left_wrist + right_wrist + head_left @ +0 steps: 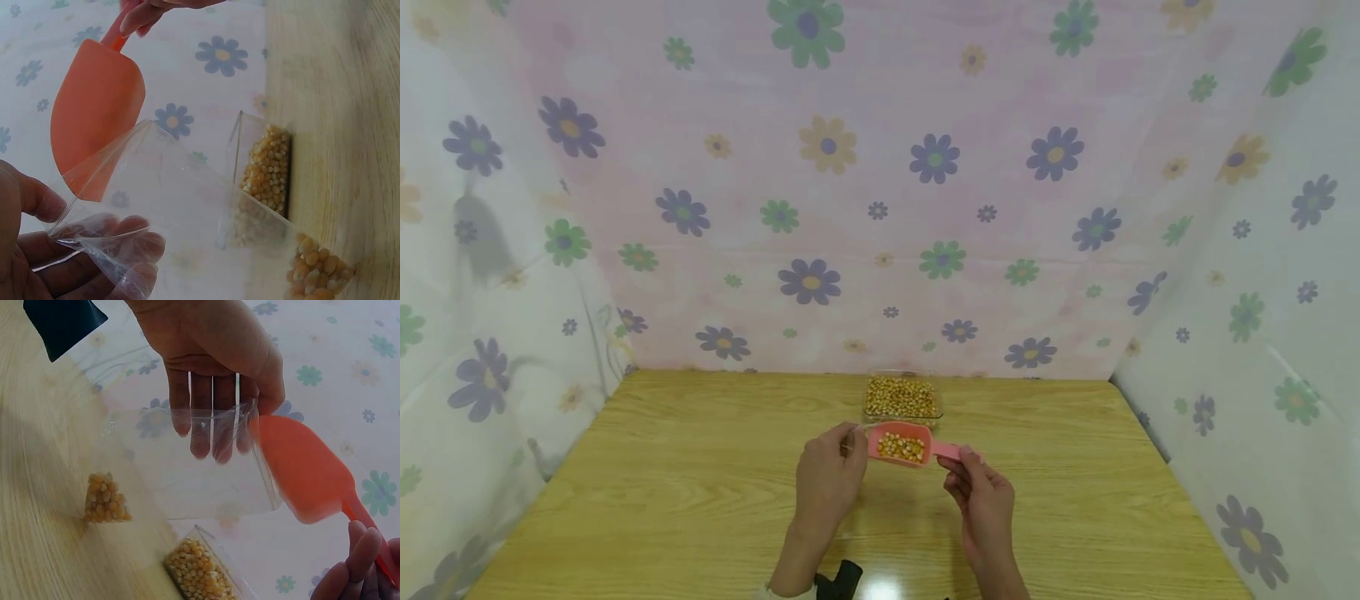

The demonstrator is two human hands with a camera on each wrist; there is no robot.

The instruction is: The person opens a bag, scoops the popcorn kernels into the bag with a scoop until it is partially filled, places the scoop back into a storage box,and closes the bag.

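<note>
My left hand (pixel 829 475) pinches the edge of a clear plastic bag (pixel 181 481) near its mouth. Corn kernels (pixel 315 272) lie gathered in the bag's bottom, low by the tabletop. By its handle, my right hand (pixel 988 504) holds a pink scoop (pixel 97 115) that carries a small load of kernels (pixel 901 447). The scoop's front end is right at the bag's mouth, and in the left wrist view the bag's edge overlaps its tip. From the head view the bag is mostly hidden behind the left hand.
Just beyond the scoop, a clear rectangular container (pixel 902 417) full of corn kernels stands at the back of the wooden table (pixel 715 467). A flowered cloth (pixel 880 175) hangs behind and at both sides. A black device (pixel 842 579) sits at my left wrist.
</note>
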